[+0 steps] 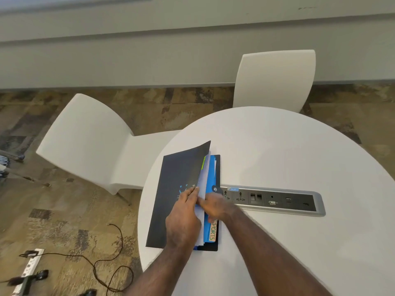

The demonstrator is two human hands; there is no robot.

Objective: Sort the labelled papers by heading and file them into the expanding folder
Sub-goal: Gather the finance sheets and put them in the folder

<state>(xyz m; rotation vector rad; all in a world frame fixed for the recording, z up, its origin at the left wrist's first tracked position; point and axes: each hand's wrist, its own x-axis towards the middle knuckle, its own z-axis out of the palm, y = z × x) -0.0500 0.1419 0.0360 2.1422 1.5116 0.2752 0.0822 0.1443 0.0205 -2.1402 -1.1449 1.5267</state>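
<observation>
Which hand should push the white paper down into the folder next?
Probably the right hand: it already reaches in among the white papers. The left hand is busy holding the folder cover open.

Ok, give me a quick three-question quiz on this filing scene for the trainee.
1. True or false: the folder lies on the table with its dark cover lifted.
2. Which hand is tucked in among the blue dividers? A) left hand B) right hand C) neither
3. Fill in: the letters readable on the label near the folder's near end are "____".

Key:
1. True. The left hand holds the cover and white papers up.
2. B. The right hand reaches in beside the dividers, in front of the socket strip.
3. PORTS; anything before those letters is hidden by the hand.
</observation>
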